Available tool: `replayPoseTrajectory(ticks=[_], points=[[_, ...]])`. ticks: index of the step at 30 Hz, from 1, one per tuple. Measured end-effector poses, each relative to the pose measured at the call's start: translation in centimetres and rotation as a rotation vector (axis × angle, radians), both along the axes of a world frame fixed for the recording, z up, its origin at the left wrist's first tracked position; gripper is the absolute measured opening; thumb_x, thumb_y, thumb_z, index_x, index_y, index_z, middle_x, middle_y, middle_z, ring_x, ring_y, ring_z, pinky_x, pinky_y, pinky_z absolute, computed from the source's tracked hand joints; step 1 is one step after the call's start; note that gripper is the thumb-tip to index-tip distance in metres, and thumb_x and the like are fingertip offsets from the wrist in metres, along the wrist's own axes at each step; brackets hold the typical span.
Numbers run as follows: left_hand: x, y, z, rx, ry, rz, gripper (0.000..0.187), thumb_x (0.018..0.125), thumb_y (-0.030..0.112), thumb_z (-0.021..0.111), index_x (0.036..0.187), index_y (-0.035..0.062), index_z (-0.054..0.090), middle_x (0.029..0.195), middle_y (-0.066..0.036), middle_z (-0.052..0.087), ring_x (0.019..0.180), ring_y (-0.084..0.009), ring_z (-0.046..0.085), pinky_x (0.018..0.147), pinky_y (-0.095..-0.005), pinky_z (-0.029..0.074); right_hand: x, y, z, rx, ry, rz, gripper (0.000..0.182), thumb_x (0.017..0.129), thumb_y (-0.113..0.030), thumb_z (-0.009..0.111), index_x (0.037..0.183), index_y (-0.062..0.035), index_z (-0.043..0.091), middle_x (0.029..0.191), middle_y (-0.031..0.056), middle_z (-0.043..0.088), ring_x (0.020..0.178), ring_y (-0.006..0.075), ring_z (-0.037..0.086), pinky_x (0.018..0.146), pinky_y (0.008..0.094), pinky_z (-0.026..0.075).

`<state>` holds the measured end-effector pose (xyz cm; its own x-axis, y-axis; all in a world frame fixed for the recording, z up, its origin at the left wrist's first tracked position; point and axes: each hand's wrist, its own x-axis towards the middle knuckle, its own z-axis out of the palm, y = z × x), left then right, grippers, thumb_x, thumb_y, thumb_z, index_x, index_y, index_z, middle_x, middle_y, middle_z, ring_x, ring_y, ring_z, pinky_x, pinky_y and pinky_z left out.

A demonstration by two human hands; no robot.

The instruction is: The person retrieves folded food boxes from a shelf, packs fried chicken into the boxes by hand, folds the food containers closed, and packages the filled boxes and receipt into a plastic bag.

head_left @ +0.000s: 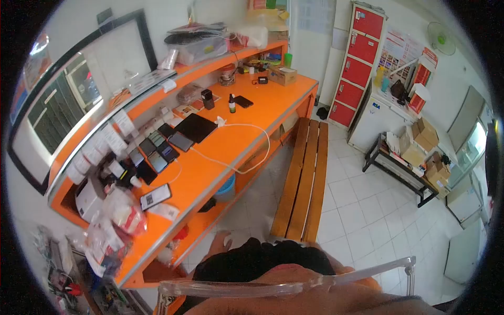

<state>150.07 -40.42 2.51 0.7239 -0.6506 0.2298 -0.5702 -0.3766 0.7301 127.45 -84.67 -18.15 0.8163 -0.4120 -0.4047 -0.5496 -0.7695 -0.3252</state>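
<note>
Neither my left hand nor my right hand can be made out in the head view. At the bottom, my black shorts (262, 258) and bare skin show behind a clear plastic bar (226, 287). On the orange counter (210, 163) lies a smartphone (156, 197) with a lit screen. Several more phones (157, 161) are grouped behind it, beside a black tablet (196, 127). A white cable (269, 144) loops over the counter's front edge. Farther along stand a small dark bottle (232, 103) and, next to it, a black phone (243, 102) lying flat.
A slatted wooden bench (300, 184) stands beside the counter. Plastic bags (123, 212) crowd the counter's near end. Red lockers (353, 67) rise at the back. On the right, a low black table (399, 176) carries cardboard boxes (424, 134).
</note>
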Motion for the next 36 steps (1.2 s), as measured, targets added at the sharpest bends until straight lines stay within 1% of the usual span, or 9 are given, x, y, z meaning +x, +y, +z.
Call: replayPoseTrajectory(ticks=[2,4,9,16,20,27,30,33,36], points=[[4.6,-4.6,8.8,0.07,-0.26,0.001,0.036,0.076,0.013,0.061,0.109,0.0035,0.052,0.109,-0.017,0.051,0.105,-0.0367,0.047,0.092,-0.0439,0.037,11.0,-3.8,2.9,-0.376,-0.121,0.836,0.033,0.083,-0.031,0.053,0.097,-0.0037,0.062,0.094,0.0165,0.063,0.088,0.0356,0.059,0.077,0.0435,0.047],[8.9,-8.1,12.1,0.033,-0.371,0.083,0.038,0.075,0.014,0.062,0.11,0.0041,0.051,0.113,-0.018,0.049,0.108,-0.0387,0.044,0.093,-0.0455,0.036,19.8,-1.8,16.6,0.249,-0.203,0.117,0.036,0.087,-0.034,0.049,0.099,-0.0009,0.059,0.087,0.0161,0.064,0.077,0.0337,0.06,0.07,0.0417,0.047],[19.9,-14.0,16.7,0.134,-0.415,-0.057,0.048,0.077,0.022,0.062,0.117,0.0019,0.047,0.122,-0.023,0.042,0.116,-0.0416,0.038,0.098,-0.0496,0.03,38.3,-2.7,31.2,0.565,-0.732,0.031,0.021,0.09,-0.016,0.051,0.104,-0.0015,0.057,0.095,0.0071,0.061,0.086,0.0178,0.057,0.077,0.0308,0.045],[30.8,-16.0,9.2,0.519,-0.568,0.218,0.066,0.082,0.047,0.05,0.128,0.0003,0.04,0.135,-0.026,0.033,0.126,-0.0384,0.032,0.102,-0.051,0.023,58.3,-11.9,44.1,0.653,-1.166,0.107,0.015,0.092,-0.01,0.048,0.101,0.0001,0.053,0.09,0.0034,0.057,0.078,0.0119,0.051,0.069,0.0252,0.043],[35.0,-16.2,4.6,0.224,-0.948,0.39,0.068,0.08,0.048,0.052,0.127,0.0006,0.041,0.132,-0.028,0.036,0.121,-0.0399,0.039,0.095,-0.053,0.03,71.0,-22.3,50.8,0.237,-1.322,0.207,0.017,0.086,-0.003,0.048,0.101,-0.0014,0.055,0.085,0.0034,0.056,0.074,0.0112,0.051,0.066,0.0247,0.042],[34.5,-18.3,6.9,0.161,-0.784,0.935,0.044,0.082,0.027,0.059,0.113,0.0005,0.042,0.115,-0.021,0.043,0.109,-0.0357,0.044,0.085,-0.0454,0.041,100.3,-37.8,71.1,-0.228,-1.858,0.046,0.02,0.083,-0.02,0.059,0.089,-0.0016,0.061,0.077,0.0104,0.06,0.074,0.0194,0.056,0.068,0.031,0.044],[30.8,-23.0,11.8,0.913,-0.618,1.453,0.08,0.078,0.061,0.053,0.129,0.0029,0.037,0.123,-0.021,0.045,0.109,-0.0386,0.047,0.09,-0.0518,0.039,109.4,-41.2,78.6,-0.405,-1.87,0.134,0.019,0.08,-0.019,0.054,0.084,-0.0031,0.063,0.089,0.017,0.061,0.081,0.0314,0.057,0.074,0.0389,0.045],[29.6,-26.4,12.6,1.268,-0.375,1.642,0.065,0.081,0.05,0.055,0.119,-0.0022,0.043,0.121,-0.022,0.046,0.106,-0.0403,0.048,0.088,-0.0505,0.041,115.0,-42.8,83.9,-0.652,-1.747,0.211,0.022,0.08,-0.02,0.051,0.088,-0.0032,0.063,0.097,0.0172,0.061,0.089,0.0336,0.057,0.08,0.0421,0.044],[29.3,-31.0,13.5,1.088,-0.323,1.947,0.059,0.083,0.046,0.055,0.117,-0.0014,0.044,0.12,-0.023,0.045,0.107,-0.0405,0.046,0.087,-0.0514,0.04,120.5,-44.4,86.4,-0.982,-1.823,0.416,0.024,0.081,-0.019,0.048,0.093,-0.0056,0.064,0.096,0.0188,0.061,0.091,0.0348,0.058,0.083,0.0437,0.044]])
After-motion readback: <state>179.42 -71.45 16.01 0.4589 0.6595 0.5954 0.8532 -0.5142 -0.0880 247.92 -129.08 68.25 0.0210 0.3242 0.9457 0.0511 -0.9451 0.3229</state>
